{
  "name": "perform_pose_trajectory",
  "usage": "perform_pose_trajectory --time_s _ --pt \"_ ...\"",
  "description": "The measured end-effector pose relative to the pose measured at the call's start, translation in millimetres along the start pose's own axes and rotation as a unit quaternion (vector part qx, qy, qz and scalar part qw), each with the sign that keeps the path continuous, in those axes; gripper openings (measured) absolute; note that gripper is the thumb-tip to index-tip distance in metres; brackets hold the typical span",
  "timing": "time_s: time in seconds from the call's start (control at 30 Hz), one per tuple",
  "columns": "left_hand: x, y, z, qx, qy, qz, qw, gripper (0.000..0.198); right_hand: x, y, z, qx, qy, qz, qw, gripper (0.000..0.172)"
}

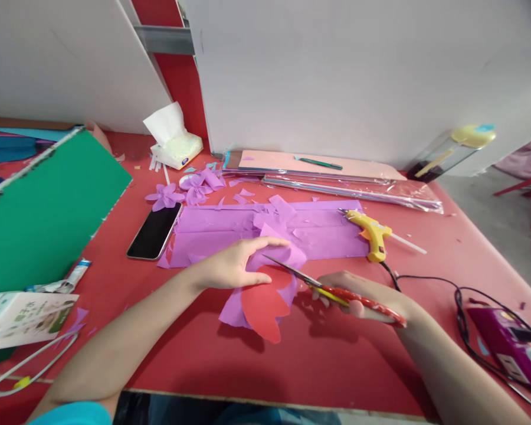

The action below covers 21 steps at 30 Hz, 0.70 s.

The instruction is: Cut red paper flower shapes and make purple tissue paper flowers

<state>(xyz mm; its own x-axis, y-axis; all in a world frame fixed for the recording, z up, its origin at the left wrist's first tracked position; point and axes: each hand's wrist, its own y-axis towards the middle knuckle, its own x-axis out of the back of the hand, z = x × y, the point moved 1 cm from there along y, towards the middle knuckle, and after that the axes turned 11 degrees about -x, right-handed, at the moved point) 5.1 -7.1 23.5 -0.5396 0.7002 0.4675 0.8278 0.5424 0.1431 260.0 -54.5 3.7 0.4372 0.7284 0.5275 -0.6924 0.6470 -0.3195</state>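
My left hand [234, 264] pinches a red petal-shaped paper template [265, 304] together with a sheet of purple paper [234, 310] that lies behind it. In my right hand [354, 292] is a pair of scissors [371, 308] with red and yellow handles. Their blades cross the purple paper at the template's upper edge, close to my left fingers. Under and beyond my hands a long purple sheet [331, 233] is spread over the red table [194, 354], with purple scraps on it.
A yellow glue gun [374, 233] with a trailing cord lies at the right. Left are a phone [154, 230], purple paper flowers [164, 196], a tissue pack [177, 147] and a green board [53, 212]. Wrapped paper sheets [349, 186] lie at the back.
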Motion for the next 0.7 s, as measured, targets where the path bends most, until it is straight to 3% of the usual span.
perform_pose_trajectory --time_s 0.7 --pt "2.6 -1.6 -1.9 -0.013 -0.037 -0.019 0.999 0.057 1.1 -4.6 -0.8 -0.010 0.009 -0.008 1.000 0.082"
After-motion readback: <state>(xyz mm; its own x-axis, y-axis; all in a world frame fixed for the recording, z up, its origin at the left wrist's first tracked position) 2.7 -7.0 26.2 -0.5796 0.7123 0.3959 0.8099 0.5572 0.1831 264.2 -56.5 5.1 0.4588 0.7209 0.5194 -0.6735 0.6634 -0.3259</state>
